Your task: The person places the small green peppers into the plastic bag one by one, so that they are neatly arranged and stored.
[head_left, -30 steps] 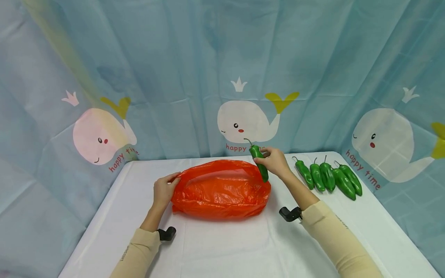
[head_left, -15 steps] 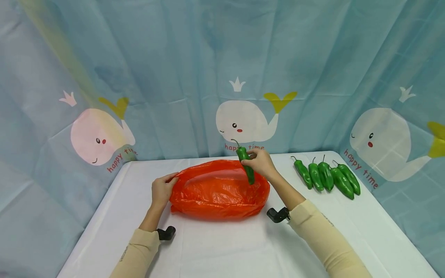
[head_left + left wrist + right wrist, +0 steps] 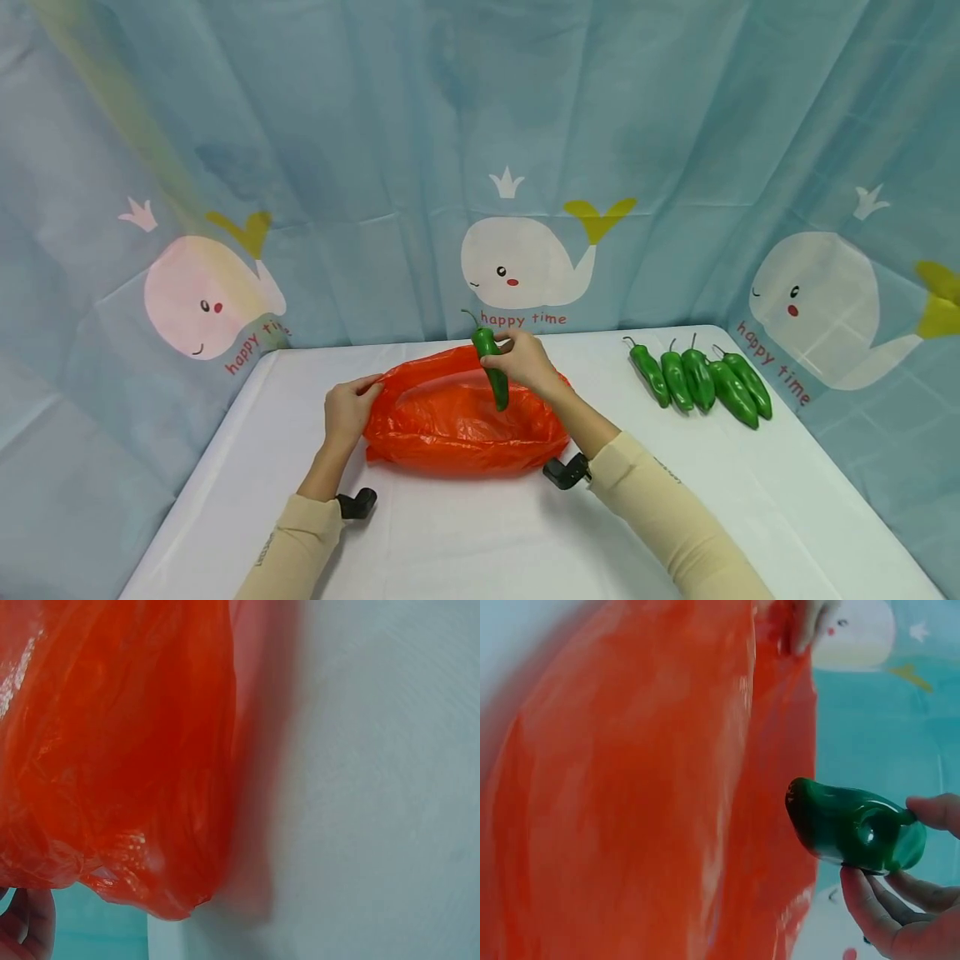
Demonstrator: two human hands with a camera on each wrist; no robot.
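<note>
Head view: pepper over open bag

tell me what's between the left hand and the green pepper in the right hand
The red bag, mouth open, spans that stretch in the head view; the left hand grips it and the right hand holds the green pepper.

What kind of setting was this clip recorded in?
Probably a staged recording booth indoors: a whale-printed blue curtain lines the back and both sides of a white-covered table, which bears a red plastic bag and loose green peppers.
</note>
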